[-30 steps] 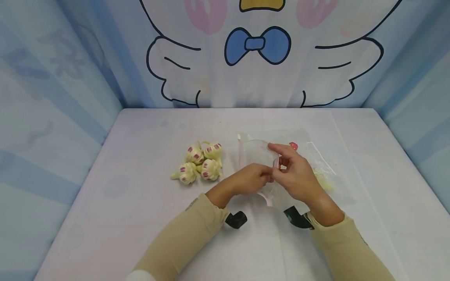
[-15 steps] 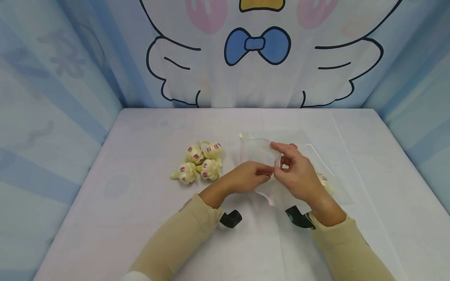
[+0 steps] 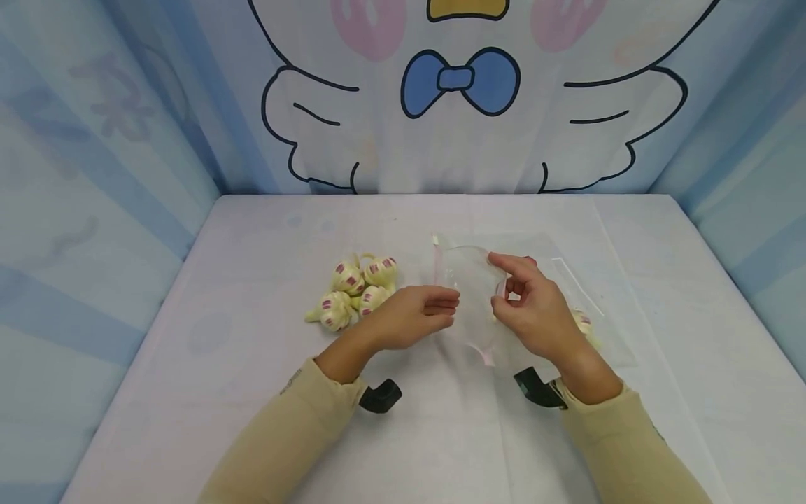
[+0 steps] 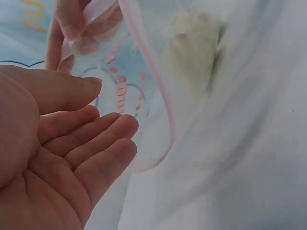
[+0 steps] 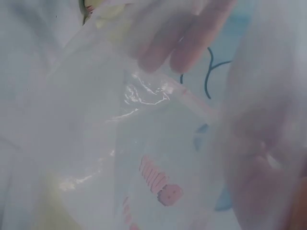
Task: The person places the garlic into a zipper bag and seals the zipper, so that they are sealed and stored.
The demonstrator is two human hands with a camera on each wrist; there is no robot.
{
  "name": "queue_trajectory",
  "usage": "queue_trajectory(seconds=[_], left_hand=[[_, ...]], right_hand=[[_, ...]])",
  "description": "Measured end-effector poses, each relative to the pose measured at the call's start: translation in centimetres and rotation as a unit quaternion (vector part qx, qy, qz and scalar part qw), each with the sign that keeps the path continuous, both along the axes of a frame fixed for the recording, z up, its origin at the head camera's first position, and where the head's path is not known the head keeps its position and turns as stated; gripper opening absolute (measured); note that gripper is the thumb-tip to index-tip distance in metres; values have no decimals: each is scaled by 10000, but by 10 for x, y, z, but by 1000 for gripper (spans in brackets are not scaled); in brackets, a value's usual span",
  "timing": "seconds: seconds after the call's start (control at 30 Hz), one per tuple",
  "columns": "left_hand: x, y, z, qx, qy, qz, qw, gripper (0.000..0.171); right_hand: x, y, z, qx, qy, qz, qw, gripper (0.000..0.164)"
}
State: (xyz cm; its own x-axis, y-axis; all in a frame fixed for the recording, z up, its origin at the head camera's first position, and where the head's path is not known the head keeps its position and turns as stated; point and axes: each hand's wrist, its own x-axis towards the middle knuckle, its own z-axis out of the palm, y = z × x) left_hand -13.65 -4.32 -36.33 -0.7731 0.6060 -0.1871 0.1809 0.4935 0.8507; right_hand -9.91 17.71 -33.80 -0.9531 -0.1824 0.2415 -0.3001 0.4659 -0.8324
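Four garlic bulbs (image 3: 335, 311) are left outside on the tabletop (image 3: 189, 392), partly screened by the left hand (image 3: 409, 316), whose fingers are extended, relaxed and empty. The zip bag (image 3: 466, 273) is held unsealed, its rim pinched by the right hand (image 3: 535, 308). One bulb (image 3: 582, 325), seen through the film, is judged already bagged.

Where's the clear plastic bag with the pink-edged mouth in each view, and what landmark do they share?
Head: clear plastic bag right of centre, gripped by the right hand.
Left wrist: bag across upper middle, beyond the left hand.
Right wrist: bag across most of the picture.
Shared landmark: its pink strip, faint in right wrist.
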Motion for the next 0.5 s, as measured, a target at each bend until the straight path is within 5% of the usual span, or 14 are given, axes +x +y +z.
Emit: queue_trajectory(seconds=[0.23, 0.5], left_hand=[[12, -32, 11, -306, 293, 321, 9986, 54], [18, -70, 14, -158, 265, 767, 9966, 63]], right_hand=[[0, 0, -1, -49, -91, -41, 9999, 54], [0, 0, -2, -103, -128, -34, 9999, 54]])
